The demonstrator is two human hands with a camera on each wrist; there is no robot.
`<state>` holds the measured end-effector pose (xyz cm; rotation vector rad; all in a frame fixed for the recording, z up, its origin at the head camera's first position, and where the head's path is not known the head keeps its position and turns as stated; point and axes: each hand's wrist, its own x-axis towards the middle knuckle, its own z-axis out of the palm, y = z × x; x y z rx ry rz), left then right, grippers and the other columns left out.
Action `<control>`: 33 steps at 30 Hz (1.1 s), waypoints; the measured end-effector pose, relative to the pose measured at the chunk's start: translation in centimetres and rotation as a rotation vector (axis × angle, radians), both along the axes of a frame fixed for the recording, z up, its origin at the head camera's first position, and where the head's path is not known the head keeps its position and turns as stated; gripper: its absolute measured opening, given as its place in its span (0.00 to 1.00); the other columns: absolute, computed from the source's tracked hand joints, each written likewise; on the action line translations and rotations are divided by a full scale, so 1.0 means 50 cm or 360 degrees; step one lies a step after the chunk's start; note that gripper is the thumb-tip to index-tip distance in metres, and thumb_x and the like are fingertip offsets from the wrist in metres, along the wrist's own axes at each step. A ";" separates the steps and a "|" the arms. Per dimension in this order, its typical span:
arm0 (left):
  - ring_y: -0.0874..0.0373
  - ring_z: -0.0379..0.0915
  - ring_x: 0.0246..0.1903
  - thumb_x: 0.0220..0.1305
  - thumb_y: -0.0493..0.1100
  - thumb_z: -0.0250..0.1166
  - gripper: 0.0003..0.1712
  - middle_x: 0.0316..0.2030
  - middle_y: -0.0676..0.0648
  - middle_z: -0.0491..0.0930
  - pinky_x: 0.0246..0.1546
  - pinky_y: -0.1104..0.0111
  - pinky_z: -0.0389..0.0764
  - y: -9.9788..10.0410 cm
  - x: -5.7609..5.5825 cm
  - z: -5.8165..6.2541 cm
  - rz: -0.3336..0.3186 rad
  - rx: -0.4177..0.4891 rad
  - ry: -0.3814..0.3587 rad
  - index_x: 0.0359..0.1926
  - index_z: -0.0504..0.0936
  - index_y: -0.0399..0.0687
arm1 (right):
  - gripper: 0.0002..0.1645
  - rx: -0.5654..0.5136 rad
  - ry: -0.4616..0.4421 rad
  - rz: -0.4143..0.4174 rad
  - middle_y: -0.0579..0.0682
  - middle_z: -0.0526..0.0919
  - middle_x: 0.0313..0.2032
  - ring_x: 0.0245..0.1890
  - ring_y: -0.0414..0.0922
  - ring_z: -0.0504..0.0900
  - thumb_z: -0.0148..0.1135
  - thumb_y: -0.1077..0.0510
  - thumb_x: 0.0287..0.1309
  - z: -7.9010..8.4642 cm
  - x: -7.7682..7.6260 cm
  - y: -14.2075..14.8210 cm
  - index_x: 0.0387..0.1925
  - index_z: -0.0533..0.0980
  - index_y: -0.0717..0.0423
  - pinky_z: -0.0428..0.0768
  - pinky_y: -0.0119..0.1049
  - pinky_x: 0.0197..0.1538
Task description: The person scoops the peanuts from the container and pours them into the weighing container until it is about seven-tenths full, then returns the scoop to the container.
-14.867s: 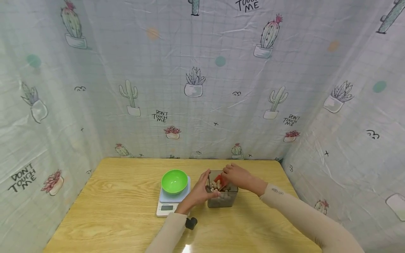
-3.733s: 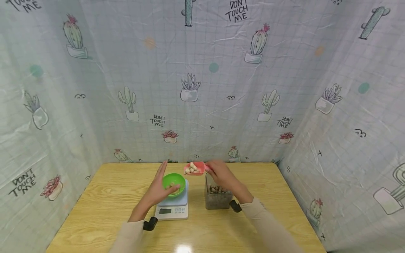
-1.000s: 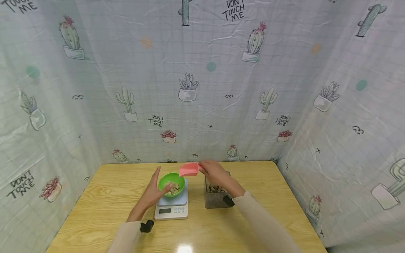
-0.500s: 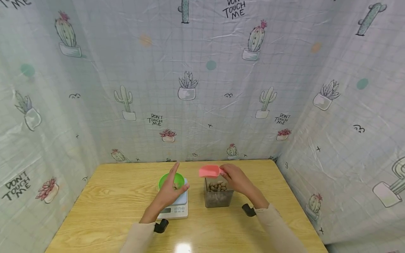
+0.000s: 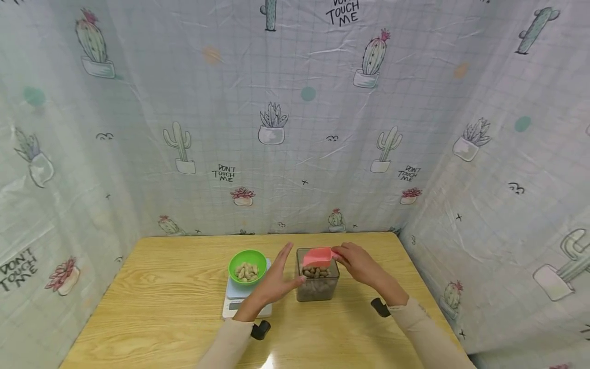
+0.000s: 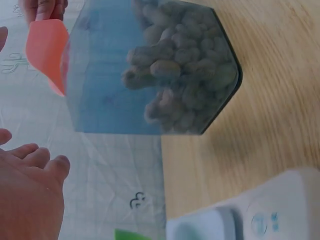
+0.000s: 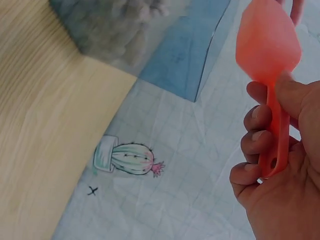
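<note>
My right hand (image 5: 361,264) grips the handle of a pink-red scoop (image 5: 317,257), held over the mouth of a clear grey box. In the right wrist view the fingers wrap the scoop's handle (image 7: 276,135). Unshelled peanuts (image 6: 185,60) fill part of the box (image 5: 315,293). My left hand (image 5: 276,282) is spread with straight fingers beside the box's left side, holding nothing. Left of it a green bowl (image 5: 234,260) with peanuts (image 5: 246,272) in it sits on a kitchen scale (image 5: 236,292); the left hand and wrist cover part of the scale.
The wooden table (image 5: 175,297) extends on both sides of these things. A cactus-print curtain (image 5: 295,179) rises behind the table and along both sides. Each wrist carries a black camera mount (image 5: 260,330).
The scoop has tipped its peanuts into the green bowl, and the right hand has carried it back right over the box. The left hand has moved right, from the bowl to the box.
</note>
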<state>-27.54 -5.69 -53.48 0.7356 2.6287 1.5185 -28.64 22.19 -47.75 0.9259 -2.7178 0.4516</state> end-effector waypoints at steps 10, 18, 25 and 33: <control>0.40 0.43 0.76 0.57 0.62 0.71 0.64 0.79 0.43 0.37 0.68 0.42 0.61 0.034 -0.031 -0.032 -0.0069 -0.0079 -0.0081 0.79 0.36 0.56 | 0.10 0.0199 0.0259 0.0085 0.43 0.72 0.26 0.26 0.38 0.63 0.61 0.57 0.64 0.006 -0.022 -0.004 0.45 0.83 0.52 0.63 0.31 0.32; 0.37 0.48 0.74 0.55 0.58 0.73 0.66 0.79 0.41 0.39 0.67 0.43 0.63 0.046 -0.051 -0.061 -0.0062 -0.0053 -0.0184 0.79 0.35 0.60 | 0.10 0.0669 0.0479 0.0097 0.45 0.77 0.29 0.29 0.42 0.71 0.67 0.57 0.59 0.030 -0.031 -0.023 0.44 0.84 0.46 0.67 0.35 0.33; 0.36 0.50 0.73 0.56 0.58 0.72 0.63 0.78 0.41 0.41 0.66 0.41 0.63 0.050 -0.053 -0.068 -0.0053 0.0035 -0.0179 0.79 0.38 0.58 | 0.14 0.1010 0.0598 0.0132 0.46 0.80 0.34 0.37 0.45 0.76 0.70 0.60 0.56 0.042 -0.036 -0.039 0.45 0.84 0.46 0.73 0.38 0.39; 0.37 0.60 0.69 0.56 0.61 0.71 0.62 0.78 0.41 0.43 0.63 0.45 0.70 0.056 -0.046 -0.073 -0.0042 0.0034 -0.0137 0.79 0.40 0.55 | 0.15 0.1356 0.0666 0.0072 0.45 0.81 0.42 0.44 0.44 0.76 0.69 0.54 0.58 0.013 -0.047 -0.054 0.48 0.82 0.46 0.74 0.37 0.48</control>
